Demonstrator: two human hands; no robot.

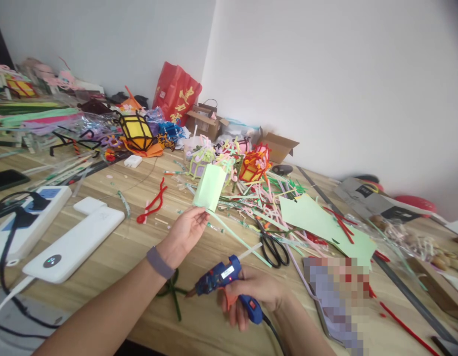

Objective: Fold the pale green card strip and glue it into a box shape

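Note:
My left hand (188, 230) pinches the lower edge of a light green folded paper piece (210, 185) shaped like a lantern body. A pale green pipe cleaner (238, 237) runs from my left fingertips down to the right. In my right hand (254, 296) is a blue hot glue gun (221, 277), with fingers around its handle and orange trigger. Its nozzle points left and down, and a glue stick (250, 251) sticks out of its back. Near the nozzle, dark green pipe cleaners (174, 294) lie on the table, partly behind my left wrist.
Black-handled scissors (273, 249) lie beside light green paper (314, 220) and piled pipe cleaners. Finished lanterns (136, 131) stand at the back. A white power bank (76, 242) and power strip (32, 217) with cables sit left. A phone (329, 306), pixelated, lies right.

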